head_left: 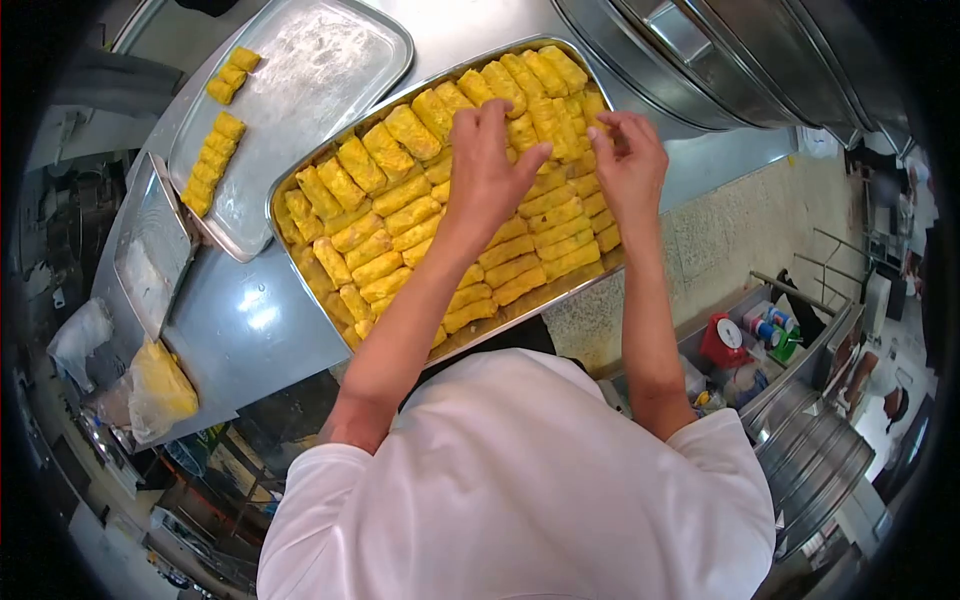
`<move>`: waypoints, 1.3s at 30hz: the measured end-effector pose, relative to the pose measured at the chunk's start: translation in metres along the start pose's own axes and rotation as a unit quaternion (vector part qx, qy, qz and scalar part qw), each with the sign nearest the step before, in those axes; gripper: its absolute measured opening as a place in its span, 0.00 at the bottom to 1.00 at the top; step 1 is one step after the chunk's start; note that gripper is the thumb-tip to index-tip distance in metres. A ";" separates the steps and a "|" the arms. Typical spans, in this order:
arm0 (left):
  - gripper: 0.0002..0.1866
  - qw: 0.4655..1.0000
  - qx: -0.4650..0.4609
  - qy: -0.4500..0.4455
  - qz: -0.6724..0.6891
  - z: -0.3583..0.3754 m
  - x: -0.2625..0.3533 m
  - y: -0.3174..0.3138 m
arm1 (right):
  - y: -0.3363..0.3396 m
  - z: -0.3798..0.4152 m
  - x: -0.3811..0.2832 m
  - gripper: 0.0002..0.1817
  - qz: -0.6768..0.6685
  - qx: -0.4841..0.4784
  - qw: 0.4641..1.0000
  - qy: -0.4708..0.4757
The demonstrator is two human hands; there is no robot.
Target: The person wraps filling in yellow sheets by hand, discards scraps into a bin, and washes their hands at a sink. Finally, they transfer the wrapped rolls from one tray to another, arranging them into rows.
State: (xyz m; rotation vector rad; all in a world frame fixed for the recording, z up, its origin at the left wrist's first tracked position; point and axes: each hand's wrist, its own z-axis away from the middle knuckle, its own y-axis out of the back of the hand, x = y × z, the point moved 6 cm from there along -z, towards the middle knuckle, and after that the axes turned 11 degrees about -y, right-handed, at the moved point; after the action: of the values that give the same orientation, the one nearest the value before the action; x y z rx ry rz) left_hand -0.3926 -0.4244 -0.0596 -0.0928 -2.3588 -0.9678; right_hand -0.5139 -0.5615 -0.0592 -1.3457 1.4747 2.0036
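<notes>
Rows of yellow rolls (410,218) fill a large metal tray (283,243) in front of me, some of them stacked on top of others. My left hand (490,155) hovers over the upper middle of the rolls, thumb and fingers apart, holding nothing. Over the tray's right end is my right hand (628,155), its fingers curled and spaced, with nothing visible in them. Rolls lie between and beneath both hands; whether any fingertip touches one is hard to tell.
A floured tray (330,75) with several yellow rolls (212,163) lies at the upper left. Below it are a smaller tray (150,260) and a plastic bag with yellow contents (165,390). Large round metal pans (700,60) stand upper right; a red scale (722,340) sits lower right.
</notes>
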 end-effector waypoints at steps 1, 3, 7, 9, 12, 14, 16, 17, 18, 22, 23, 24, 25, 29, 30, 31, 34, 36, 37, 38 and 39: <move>0.26 0.999 -0.025 0.034 0.031 0.009 -0.001 -0.001 | 0.000 0.004 0.001 0.11 -0.001 0.003 1.000 -0.002; 0.26 0.994 -0.054 0.066 0.064 0.023 0.000 -0.008 | -0.013 0.014 0.003 0.12 -0.038 -0.037 0.999 -0.008; 0.26 0.981 -0.084 0.145 0.097 0.029 -0.006 -0.030 | -0.033 0.018 0.001 0.11 0.082 0.031 0.985 0.148; 0.26 0.980 -0.064 0.157 0.103 0.025 -0.009 -0.034 | -0.027 0.012 0.002 0.11 0.109 0.073 0.981 0.140; 0.26 0.981 -0.021 0.142 0.131 0.026 -0.007 -0.034 | -0.027 0.009 -0.007 0.11 0.111 0.049 0.977 0.178; 0.26 0.981 -0.035 0.126 0.144 0.029 -0.002 -0.041 | -0.028 0.009 -0.005 0.11 0.160 0.050 0.968 0.187; 0.27 0.982 -0.029 0.127 0.140 0.031 -0.002 -0.034 | -0.026 0.000 0.003 0.11 0.212 0.056 0.962 0.161; 0.29 0.980 -0.034 0.113 0.158 0.030 -0.001 -0.028 | -0.020 -0.007 0.010 0.11 0.218 0.057 0.966 0.129; 0.30 0.979 -0.038 0.099 0.176 0.031 -0.001 -0.018 | -0.016 -0.011 0.012 0.11 0.219 0.060 0.966 0.126; 0.28 0.952 0.000 0.198 0.235 0.024 -0.037 0.060 | -0.034 0.008 -0.025 0.11 0.159 0.037 0.964 0.212; 0.25 0.955 0.035 0.208 0.210 0.027 -0.060 0.083 | -0.042 0.011 -0.037 0.11 0.152 0.032 0.963 0.222; 0.25 0.960 0.047 0.229 0.156 0.030 -0.091 0.106 | -0.052 0.016 -0.050 0.11 0.086 0.004 0.978 0.190; 0.24 0.961 0.058 0.249 0.103 0.031 -0.125 0.131 | -0.062 0.019 -0.062 0.11 0.021 -0.022 0.987 0.156; 0.22 0.942 0.113 0.313 0.046 0.017 -0.274 0.216 | -0.134 0.018 -0.133 0.11 -0.094 -0.127 0.970 0.185; 0.22 0.934 0.129 0.330 0.040 0.010 -0.310 0.229 | -0.159 0.015 -0.152 0.11 -0.115 -0.167 0.961 0.188; 0.22 0.925 0.143 0.349 0.036 0.006 -0.346 0.237 | -0.188 0.008 -0.164 0.10 -0.103 -0.194 0.956 0.196; 0.28 0.918 0.130 0.370 -0.059 -0.009 -0.422 0.247 | -0.295 -0.031 -0.180 0.14 -0.019 -0.339 0.935 0.104; 0.29 0.903 0.104 0.417 -0.018 -0.017 -0.441 0.239 | -0.358 -0.053 -0.197 0.18 -0.031 -0.372 0.924 0.089; 0.30 0.883 0.078 0.462 0.020 -0.018 -0.450 0.229 | -0.388 -0.067 -0.206 0.20 -0.027 -0.351 0.929 0.113; 0.30 0.882 0.079 0.463 0.022 -0.021 -0.464 0.219 | -0.417 -0.079 -0.216 0.22 -0.024 -0.330 0.933 0.139; 0.29 0.883 0.097 0.459 -0.012 -0.023 -0.482 0.210 | -0.438 -0.088 -0.227 0.24 -0.013 -0.276 0.946 0.169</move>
State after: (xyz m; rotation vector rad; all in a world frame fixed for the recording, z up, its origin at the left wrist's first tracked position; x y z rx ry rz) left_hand 0.0749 -0.2136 -0.1761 0.3956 -1.5454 -0.5742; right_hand -0.0469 -0.3933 -0.1274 -2.0002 1.0283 2.3627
